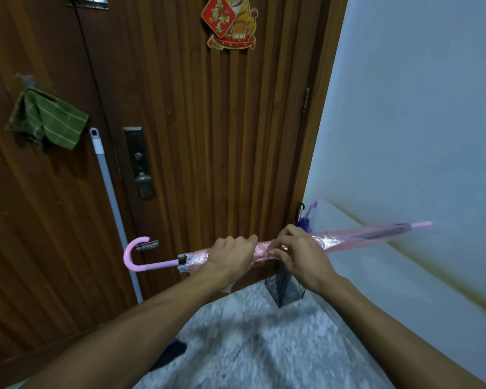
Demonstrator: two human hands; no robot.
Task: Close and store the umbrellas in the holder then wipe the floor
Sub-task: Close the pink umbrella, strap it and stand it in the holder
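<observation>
Before the wooden door, one closed pink umbrella lies level across it, hook handle toward the lock side. Two hands hold it: the left hand wraps its folded canopy, the right hand pinches the canopy just beside. One wire holder stands at the door's hinge corner with two umbrellas inside. One mop pole and one green cloth rest against the door.
</observation>
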